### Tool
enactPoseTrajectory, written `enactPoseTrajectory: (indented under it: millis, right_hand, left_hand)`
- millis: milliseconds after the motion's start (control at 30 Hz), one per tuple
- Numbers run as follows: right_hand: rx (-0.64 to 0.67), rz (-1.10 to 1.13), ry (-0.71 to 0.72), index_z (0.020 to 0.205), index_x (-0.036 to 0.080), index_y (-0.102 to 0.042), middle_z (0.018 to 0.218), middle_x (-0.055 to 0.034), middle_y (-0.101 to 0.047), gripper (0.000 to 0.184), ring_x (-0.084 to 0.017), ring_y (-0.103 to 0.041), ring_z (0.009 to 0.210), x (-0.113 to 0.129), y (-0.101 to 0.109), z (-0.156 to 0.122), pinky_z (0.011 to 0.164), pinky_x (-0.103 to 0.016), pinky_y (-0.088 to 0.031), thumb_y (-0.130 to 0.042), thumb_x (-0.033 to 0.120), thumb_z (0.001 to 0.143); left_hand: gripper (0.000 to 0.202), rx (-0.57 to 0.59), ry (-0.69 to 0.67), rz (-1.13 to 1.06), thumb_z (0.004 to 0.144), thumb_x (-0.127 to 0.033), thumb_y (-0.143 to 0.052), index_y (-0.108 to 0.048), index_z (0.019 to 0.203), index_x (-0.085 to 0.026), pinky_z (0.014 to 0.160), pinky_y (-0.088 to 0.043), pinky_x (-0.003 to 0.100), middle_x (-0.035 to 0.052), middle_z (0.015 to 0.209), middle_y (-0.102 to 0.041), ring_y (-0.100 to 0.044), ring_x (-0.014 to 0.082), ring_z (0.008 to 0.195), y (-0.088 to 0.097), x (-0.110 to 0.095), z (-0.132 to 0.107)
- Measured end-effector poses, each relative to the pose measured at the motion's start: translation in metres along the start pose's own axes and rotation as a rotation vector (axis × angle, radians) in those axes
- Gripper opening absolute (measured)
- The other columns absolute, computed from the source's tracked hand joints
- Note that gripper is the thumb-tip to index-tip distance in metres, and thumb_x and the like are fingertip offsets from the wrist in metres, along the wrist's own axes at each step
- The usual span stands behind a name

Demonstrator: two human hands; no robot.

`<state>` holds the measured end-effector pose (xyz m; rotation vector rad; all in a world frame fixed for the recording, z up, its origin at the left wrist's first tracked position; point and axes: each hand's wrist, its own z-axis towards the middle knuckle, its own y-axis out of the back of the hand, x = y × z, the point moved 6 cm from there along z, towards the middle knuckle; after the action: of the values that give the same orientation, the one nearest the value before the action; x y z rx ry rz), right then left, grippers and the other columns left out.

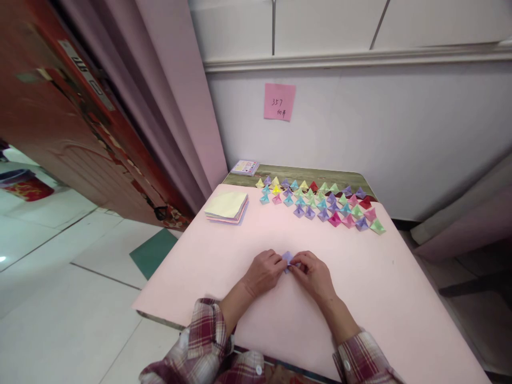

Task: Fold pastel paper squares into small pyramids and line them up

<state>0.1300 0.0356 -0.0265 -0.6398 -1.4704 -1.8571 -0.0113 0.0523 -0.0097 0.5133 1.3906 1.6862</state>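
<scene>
A small lavender piece of folded paper point(287, 257) lies on the pink tabletop point(256, 314), between my two hands. My left hand point(267, 271) is closed, its fingertips pressing the paper's left side. On the right side, my right hand point(314, 273) pinches the paper's edge between thumb and forefinger. Fingers cover part of the paper, so its full shape is hidden. Beyond my hands stand several rows of small folded paper pieces point(323, 215) in purple, green, blue, pink, yellow and red, each with a raised point.
A stack of square coloured paper point(227, 207), pale yellow on top, sits at the table's left. Behind it lies a printed packet point(245, 168). A pink note point(279, 102) is stuck to the wall. A green sheet point(154, 252) lies on the floor by the red door point(92, 122).
</scene>
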Motion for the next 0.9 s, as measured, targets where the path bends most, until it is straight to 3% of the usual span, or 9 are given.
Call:
enactPoseTrajectory:
  millis: [300,500,900]
  right_hand:
    - [-0.009,0.055,-0.018,0.080,0.022,-0.065,0.091,-0.0038,-0.065,0.008,-0.013,-0.058,0.058,-0.003,0.002,0.000,0.059,-0.026,-0.048,-0.061,0.029,0.081]
    - [-0.019,0.064,-0.021,0.081,0.022,-0.066,0.094,-0.0047,-0.065,0.010,-0.012,-0.057,0.056,-0.008,0.000,0.000,0.058,-0.027,-0.048,-0.062,0.031,0.081]
    - [-0.039,0.047,-0.018,0.076,0.022,-0.067,0.094,-0.0043,-0.064,0.018,-0.011,-0.055,0.056,-0.008,-0.001,0.001,0.056,-0.025,-0.044,-0.060,0.036,0.085]
  left_hand:
    - [0.014,-0.102,0.126,-0.237,0.089,-0.018,-0.050,-0.063,0.093,-0.019,0.078,-0.045,0.033,0.0056,0.085,-0.064,-0.054,0.0193,0.085,0.003,0.014,-0.001]
    - [0.012,-0.124,0.221,-0.404,0.085,-0.015,-0.056,-0.066,0.086,-0.021,0.081,-0.046,0.031,0.0043,0.090,-0.065,-0.056,0.0181,0.089,0.001,0.023,0.000]
    - [0.011,-0.126,0.296,-0.427,0.085,-0.016,-0.053,-0.063,0.081,-0.019,0.082,-0.044,0.031,0.0045,0.089,-0.062,-0.053,0.0181,0.088,-0.001,0.023,0.003]
